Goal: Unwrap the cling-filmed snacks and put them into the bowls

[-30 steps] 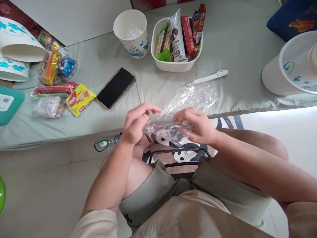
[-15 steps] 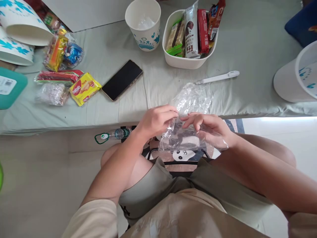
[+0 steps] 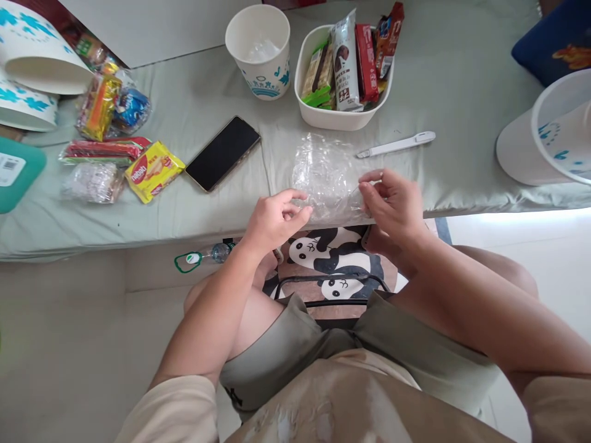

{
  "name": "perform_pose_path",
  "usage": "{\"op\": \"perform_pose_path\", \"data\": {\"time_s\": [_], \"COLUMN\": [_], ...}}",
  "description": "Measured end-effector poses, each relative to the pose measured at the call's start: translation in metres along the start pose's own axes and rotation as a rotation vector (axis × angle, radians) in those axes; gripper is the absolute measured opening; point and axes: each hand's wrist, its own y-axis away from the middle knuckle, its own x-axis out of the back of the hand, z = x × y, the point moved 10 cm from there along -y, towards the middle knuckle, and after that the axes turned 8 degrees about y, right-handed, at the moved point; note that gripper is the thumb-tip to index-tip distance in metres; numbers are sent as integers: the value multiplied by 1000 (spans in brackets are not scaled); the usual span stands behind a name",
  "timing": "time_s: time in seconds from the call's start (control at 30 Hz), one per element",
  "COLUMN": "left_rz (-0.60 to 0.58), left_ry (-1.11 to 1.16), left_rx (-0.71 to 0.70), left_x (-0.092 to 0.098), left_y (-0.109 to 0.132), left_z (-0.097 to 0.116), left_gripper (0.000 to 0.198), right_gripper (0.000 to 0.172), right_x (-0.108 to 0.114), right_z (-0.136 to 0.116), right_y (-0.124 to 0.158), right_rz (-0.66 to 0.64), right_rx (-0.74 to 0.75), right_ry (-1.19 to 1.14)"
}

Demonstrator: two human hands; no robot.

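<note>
A crumpled clear plastic bag [image 3: 325, 178] lies at the near edge of the grey-green padded surface [image 3: 462, 92]. My left hand [image 3: 274, 218] pinches its lower left corner with fingers curled. My right hand [image 3: 392, 203] grips its right edge, fingers closed. Behind the bag stands a white tub [image 3: 341, 117] packed with snack packets, with a white pen [image 3: 397, 144] to its right. A black phone [image 3: 223, 154] lies face up to the left of the bag.
A white paper cup [image 3: 258, 52] stands beside the tub. Loose snack packets [image 3: 152, 172] lie at the left near a teal box [image 3: 18, 178] and paper buckets [image 3: 32, 55]. Another white bucket [image 3: 549, 135] sits at the right. A panda-print rug [image 3: 337, 258] and a water bottle [image 3: 203, 257] are below.
Both hands lifted the plastic bag from over my lap up onto the edge of the padded surface. The hands moved apart and now hold the bag's two sides.
</note>
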Motion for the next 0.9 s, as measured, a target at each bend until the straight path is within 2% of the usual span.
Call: {"op": "perform_pose_path", "data": {"time_s": [0.07,0.1,0.23,0.3,0.37,0.43,0.5,0.57,0.63,0.7,0.77,0.83,0.9], "left_rz": [35,50,103,118,113,115,157,217,257,265,277,307,365], "left_ry": [54,71,71,66,50,-27,-183,-361,-490,-542,-544,-537,-526], "left_rx": [50,69,146,186,226,236,212,197,211,208,162,105,26], "left_x": [2,3,9,11,13,15,21,29,34,35,35,38,43], "left_y": [-2,-2,-3,-2,0,1,1,2,4,4,3,3,4], "left_z": [-4,-6,-15,-19,-22,-20,-14,-7,-5,-8,-10,-11,-7], "left_gripper": [30,28,26,24,21,16,9,25,38,37,32,31,28], "right_gripper": [17,22,53,47,29,19,20,21,23,29,40,35,22], "right_x": [-3,-3,10,6,-8,-27,-39,-41,-34,-31,-39,-52,-59], "right_z": [-7,-10,-28,-42,-52,-52,-46,-40,-40,-51,-66,-73,-69], "right_y": [-6,-8,-4,5,13,16,15,12,13,22,37,50,50], "right_rz": [-9,9,209,256,218,125,35,12,62,90,24,-77,-137], "right_rx": [60,86,231,353,475,551,563,536,523,605,749,838,802], "right_ry": [60,87,249,370,486,560,586,590,584,539,488,491,524]}}
